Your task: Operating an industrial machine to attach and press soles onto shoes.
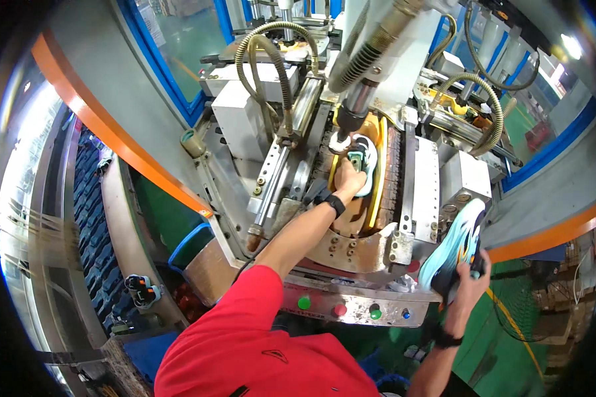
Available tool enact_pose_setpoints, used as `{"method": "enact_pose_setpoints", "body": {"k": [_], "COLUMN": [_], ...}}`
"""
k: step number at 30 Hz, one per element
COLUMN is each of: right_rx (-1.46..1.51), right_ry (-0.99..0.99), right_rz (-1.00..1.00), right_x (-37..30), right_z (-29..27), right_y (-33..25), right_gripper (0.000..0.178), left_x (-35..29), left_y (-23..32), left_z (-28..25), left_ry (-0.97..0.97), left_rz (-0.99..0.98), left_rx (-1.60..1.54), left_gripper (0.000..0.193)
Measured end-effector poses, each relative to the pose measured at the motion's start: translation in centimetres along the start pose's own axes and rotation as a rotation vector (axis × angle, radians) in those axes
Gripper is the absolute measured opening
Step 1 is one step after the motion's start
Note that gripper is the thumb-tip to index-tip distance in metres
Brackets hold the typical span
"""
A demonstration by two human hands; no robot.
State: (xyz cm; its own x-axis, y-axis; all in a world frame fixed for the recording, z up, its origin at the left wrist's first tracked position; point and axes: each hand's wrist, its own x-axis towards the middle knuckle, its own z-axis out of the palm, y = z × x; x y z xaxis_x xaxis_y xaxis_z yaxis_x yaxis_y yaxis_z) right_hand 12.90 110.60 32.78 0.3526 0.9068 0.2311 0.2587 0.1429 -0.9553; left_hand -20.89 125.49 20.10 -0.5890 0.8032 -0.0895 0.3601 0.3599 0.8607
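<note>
My left hand (349, 180) reaches into the press, closed on a light blue and black shoe (369, 165) at its opening, where a green piece shows. That shoe stands in the press bed (354, 221), between yellow-edged pads. Right above it hangs the dark press ram (352, 119) with a white tip. Out to the right, my right hand (469, 286) grips a second sneaker (455, 243), light blue with white and a dark part, tilted with one end up. The fingers wrap around its lower end.
Metal cylinders (275, 175) and side blocks (467, 177) flank the bed. In front lies a control panel (351, 308) with coloured buttons. An orange curved rail (122, 139) bounds the left side. Further left, a conveyor (96, 231) carries dark shoes (142, 291).
</note>
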Motion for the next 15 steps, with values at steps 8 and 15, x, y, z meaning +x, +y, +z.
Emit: {"method": "enact_pose_setpoints", "body": {"k": [8,15], "right_rx": [-0.447,-0.846], "right_ry": [-0.595,-0.708], "right_rz": [-0.073,-0.090], "right_x": [13.7,10.2], "right_z": [17.3,33.9], "right_y": [-3.7,0.7], "right_gripper": [0.053,0.057], "left_x": [-15.1,-28.2], "left_y": [-0.4,-4.5], "left_z": [-16.7,-31.1], "left_ry": [-0.558,-0.216], "left_rz": [-0.441,-0.286], "left_rx": [-1.006,-0.981], "left_gripper": [0.033,0.056]}}
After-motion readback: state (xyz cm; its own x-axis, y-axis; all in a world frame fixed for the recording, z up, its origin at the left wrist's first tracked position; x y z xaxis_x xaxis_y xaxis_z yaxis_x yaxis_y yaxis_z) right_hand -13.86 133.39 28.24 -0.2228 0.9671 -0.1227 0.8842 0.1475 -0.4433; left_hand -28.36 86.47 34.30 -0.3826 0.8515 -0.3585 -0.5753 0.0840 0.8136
